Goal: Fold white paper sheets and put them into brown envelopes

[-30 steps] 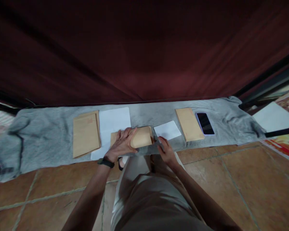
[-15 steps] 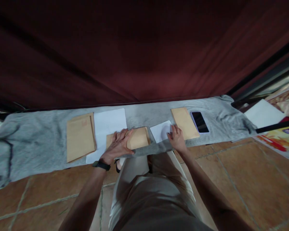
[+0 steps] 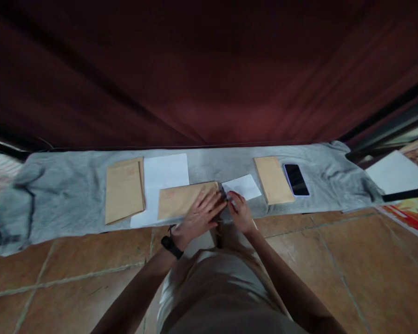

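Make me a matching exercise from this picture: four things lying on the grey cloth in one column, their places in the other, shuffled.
1 phone
2 white sheet
3 middle envelope
4 small white paper

A under the left hand
B far right, beside an envelope
C just beyond the right hand
D between the two left envelopes

Pairs: 1-B, 2-D, 3-A, 4-C

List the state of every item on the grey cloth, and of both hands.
Middle brown envelope: flat, left hand on its right end.
Left envelope stack: flat, untouched.
Right brown envelope: flat, untouched.
Large white sheet: flat, partly under the middle envelope.
Small white paper: flat.
Phone: screen dark, face up.
Left hand: open, pressing.
Right hand: fingers curled at the envelope's end.
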`<action>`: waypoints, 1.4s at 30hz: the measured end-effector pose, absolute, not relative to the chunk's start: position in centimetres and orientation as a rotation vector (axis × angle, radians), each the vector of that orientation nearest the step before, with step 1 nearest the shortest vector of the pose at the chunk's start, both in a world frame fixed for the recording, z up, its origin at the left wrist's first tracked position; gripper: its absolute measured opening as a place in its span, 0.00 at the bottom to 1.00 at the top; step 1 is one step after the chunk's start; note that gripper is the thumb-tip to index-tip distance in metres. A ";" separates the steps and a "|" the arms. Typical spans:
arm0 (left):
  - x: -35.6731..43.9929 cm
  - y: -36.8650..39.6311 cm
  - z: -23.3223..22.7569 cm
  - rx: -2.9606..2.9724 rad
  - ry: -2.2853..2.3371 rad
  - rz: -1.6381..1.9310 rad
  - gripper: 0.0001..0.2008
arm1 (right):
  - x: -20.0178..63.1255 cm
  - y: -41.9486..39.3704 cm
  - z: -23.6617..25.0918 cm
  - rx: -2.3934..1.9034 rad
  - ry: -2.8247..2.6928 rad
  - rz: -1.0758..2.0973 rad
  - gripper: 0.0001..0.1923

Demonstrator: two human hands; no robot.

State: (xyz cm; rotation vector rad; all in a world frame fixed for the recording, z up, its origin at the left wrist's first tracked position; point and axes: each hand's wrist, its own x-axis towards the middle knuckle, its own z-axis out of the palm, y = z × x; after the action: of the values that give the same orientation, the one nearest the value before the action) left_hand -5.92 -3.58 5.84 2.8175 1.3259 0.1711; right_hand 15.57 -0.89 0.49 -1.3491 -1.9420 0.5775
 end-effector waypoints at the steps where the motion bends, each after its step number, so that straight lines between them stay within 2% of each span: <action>1: -5.0 -3.9 5.6 2.848 1.295 0.156 0.41 | 15.5 -1.1 0.4 -1.357 -1.938 0.565 0.23; 7: -3.2 -4.0 4.7 2.861 1.404 0.104 0.41 | 18.7 -0.1 -0.5 -1.539 -2.024 0.263 0.26; 13: -1.2 -3.8 4.0 2.958 1.282 0.047 0.25 | 21.0 2.4 -1.2 -1.679 -2.135 0.176 0.29; 15: -0.4 -3.9 3.7 2.962 1.278 0.051 0.23 | 21.1 3.1 -1.1 -1.715 -2.171 0.173 0.30; 29: 0.2 -4.4 2.4 2.896 1.305 0.018 0.26 | 21.5 6.6 1.2 -2.005 -2.200 0.260 0.39; 37: 0.4 -4.6 2.2 2.885 1.325 -0.027 0.27 | 21.3 6.7 1.7 -2.088 -2.100 0.283 0.41; 42: 0.6 -4.7 2.4 2.880 1.343 -0.046 0.26 | 21.0 6.3 1.8 -2.087 -2.071 0.285 0.39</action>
State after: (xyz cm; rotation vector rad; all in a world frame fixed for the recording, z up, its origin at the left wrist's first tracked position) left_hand 0.61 -4.71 2.40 2.8796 1.3435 -0.0458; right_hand 21.02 6.34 1.85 -2.0867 -2.0707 0.2852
